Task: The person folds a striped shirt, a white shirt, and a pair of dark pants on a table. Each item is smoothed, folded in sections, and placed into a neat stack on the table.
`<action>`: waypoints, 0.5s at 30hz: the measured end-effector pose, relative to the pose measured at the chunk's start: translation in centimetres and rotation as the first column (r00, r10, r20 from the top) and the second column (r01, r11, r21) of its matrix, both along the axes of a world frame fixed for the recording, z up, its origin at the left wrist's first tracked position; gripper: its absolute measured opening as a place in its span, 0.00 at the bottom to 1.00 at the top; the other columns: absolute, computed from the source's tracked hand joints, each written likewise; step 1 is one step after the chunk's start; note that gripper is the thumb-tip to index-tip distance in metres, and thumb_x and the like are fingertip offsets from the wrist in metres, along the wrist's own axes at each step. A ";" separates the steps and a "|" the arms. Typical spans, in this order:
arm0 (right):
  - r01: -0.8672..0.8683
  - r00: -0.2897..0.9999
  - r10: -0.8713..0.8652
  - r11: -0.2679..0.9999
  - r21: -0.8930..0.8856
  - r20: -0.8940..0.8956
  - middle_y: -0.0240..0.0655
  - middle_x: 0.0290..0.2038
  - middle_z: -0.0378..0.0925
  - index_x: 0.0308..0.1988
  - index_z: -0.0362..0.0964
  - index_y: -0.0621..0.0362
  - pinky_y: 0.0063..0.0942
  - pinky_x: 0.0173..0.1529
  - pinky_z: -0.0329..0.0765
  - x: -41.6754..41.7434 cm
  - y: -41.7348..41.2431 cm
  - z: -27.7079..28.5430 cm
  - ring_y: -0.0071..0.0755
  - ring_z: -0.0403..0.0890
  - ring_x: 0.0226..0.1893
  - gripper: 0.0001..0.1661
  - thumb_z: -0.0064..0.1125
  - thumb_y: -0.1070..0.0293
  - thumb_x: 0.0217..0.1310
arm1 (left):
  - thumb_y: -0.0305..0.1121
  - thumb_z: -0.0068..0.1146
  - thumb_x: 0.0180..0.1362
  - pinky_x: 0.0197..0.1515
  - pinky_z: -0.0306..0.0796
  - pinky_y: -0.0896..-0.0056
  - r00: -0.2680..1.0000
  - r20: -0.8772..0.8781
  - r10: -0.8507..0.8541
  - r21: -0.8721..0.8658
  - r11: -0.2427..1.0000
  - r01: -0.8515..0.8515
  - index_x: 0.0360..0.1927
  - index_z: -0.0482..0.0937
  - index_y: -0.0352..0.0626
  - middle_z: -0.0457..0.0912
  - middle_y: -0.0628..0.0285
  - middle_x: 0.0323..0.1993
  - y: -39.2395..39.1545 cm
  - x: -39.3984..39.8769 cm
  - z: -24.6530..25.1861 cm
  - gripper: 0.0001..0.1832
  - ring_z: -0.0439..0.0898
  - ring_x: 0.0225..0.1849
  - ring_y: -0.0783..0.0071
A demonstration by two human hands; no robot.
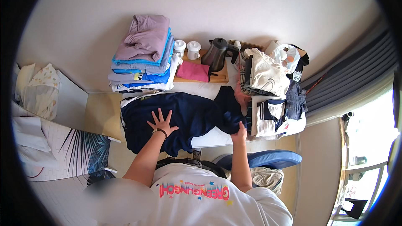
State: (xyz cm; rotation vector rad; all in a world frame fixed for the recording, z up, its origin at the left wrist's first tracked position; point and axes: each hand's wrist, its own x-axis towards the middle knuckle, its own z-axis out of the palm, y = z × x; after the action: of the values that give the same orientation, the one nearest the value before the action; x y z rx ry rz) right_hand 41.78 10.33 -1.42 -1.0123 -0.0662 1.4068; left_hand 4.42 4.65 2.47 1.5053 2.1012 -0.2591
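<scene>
A dark navy garment (191,110) lies spread across the white tabletop, and its near edge hangs over the table's front. My left hand (161,122) is laid flat on its left part, fingers spread, with a dark bracelet at the wrist. At the right end, my right hand (240,132) pinches the edge of a narrower part of the cloth, which looks like a sleeve. Folded white clothing with a dark collar (269,116) sits just right of that hand. Under the garment's far left corner, some white fabric shows.
A tall stack of folded clothes (143,47) rises at the back left. Two white lidded mugs (193,50), a kettle (216,53) and a pink cloth (193,71) occupy a wooden tray (220,78). More folded clothes (267,72) stand back right; a blue chair (273,158) is below the table.
</scene>
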 end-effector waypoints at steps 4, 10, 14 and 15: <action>-0.254 0.850 0.131 0.951 0.179 0.510 0.33 0.50 0.78 0.56 0.70 0.62 0.24 0.56 0.71 -6.2 -2.8 1.9 0.27 0.76 0.49 0.20 0.55 0.71 0.66 | 0.53 0.63 0.52 0.64 0.41 0.23 0.995 -0.055 0.079 0.058 0.995 -0.076 0.72 0.53 0.56 0.41 0.43 0.74 1.0 2.7 -1.9 0.46 0.38 0.74 0.36; -0.314 0.913 0.196 0.897 0.310 0.358 0.33 0.54 0.76 0.58 0.68 0.64 0.24 0.60 0.67 -9.7 -4.4 8.4 0.25 0.74 0.54 0.20 0.52 0.73 0.67 | 0.41 0.72 0.43 0.62 0.63 0.47 0.747 0.380 -0.546 0.634 0.742 0.220 0.70 0.56 0.53 0.55 0.38 0.68 4.3 10.2 3.4 0.50 0.61 0.66 0.39; -0.309 0.828 0.022 0.851 0.424 0.560 0.33 0.52 0.76 0.55 0.70 0.66 0.22 0.58 0.67 -8.8 -4.5 14.9 0.23 0.74 0.51 0.18 0.53 0.73 0.67 | 0.39 0.72 0.42 0.60 0.64 0.46 0.879 0.267 -0.395 0.384 0.880 0.279 0.72 0.50 0.62 0.52 0.39 0.70 7.0 12.4 2.6 0.54 0.64 0.63 0.41; -0.298 0.794 -0.038 0.846 0.442 0.607 0.31 0.50 0.77 0.53 0.72 0.66 0.21 0.56 0.68 -8.1 -4.6 15.8 0.21 0.75 0.49 0.17 0.55 0.73 0.66 | 0.40 0.71 0.45 0.61 0.64 0.46 0.904 0.320 -0.283 0.336 0.926 0.171 0.72 0.49 0.64 0.51 0.41 0.71 7.6 12.4 1.4 0.53 0.65 0.64 0.42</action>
State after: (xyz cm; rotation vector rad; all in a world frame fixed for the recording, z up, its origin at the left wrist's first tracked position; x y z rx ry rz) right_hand 33.70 5.70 14.40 -0.9579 -0.9677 1.0458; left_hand 16.84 12.25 3.89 1.8209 1.7206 0.2559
